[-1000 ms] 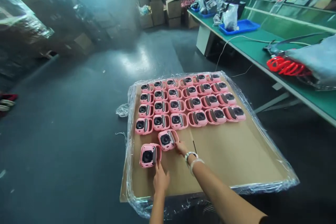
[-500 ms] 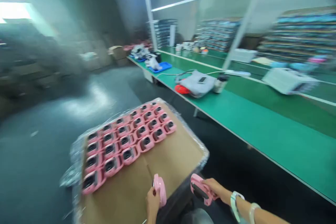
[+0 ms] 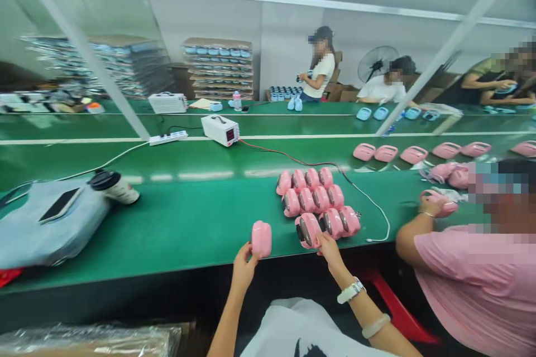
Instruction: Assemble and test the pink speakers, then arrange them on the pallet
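Observation:
My left hand (image 3: pixel 244 265) is closed on a rounded pink plastic device (image 3: pixel 262 239), held upright by its lower edge near the front of the green bench (image 3: pixel 188 234). In my right hand (image 3: pixel 330 250) is another pink device (image 3: pixel 307 231), with a dark oval panel showing on its side. This one is just in front of a group of similar pink devices (image 3: pixel 320 199) standing in rows on the bench. Whether it touches the bench or its neighbours, I cannot tell.
To the right, a co-worker in a pink shirt (image 3: pixel 456 284) handles a pink device. A white power supply (image 3: pixel 220 130) has a cable (image 3: pixel 368 198) running past the rows. A cup (image 3: pixel 115 187) and phone (image 3: pixel 61 204) lie left. More pink devices (image 3: pixel 414 154) line the conveyor.
My view has swung right, from the cardboard-topped stack of pink devices to the green bench. Both hands have carried their pink devices over to the bench.

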